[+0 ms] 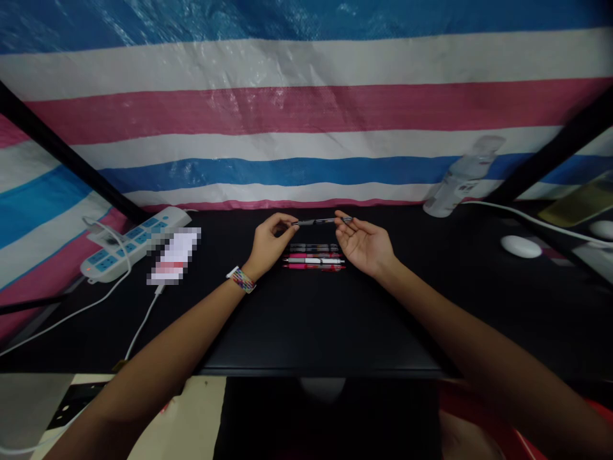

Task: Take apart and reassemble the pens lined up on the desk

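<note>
Between my two hands a dark pen [316, 222] is held level, left to right, beyond a row of other pens. My left hand [272, 241] pinches its left end with thumb and fingertips; a colourful woven band circles that wrist. At the other end, my right hand [364, 244] grips the pen with its fingertips, palm partly turned up. Just nearer to me, several pens lie side by side on the black table: dark ones [313, 248], a white one [316, 260] and a pink-red one [311, 267].
On the left a white power strip [138, 239] stands beside a blurred-out phone [176, 255] with a white cable. A clear bottle [462, 179] stands at the back right, near a white mouse [521, 246] and another cable. Striped sheeting [297, 108] hangs behind the black table [325, 326].
</note>
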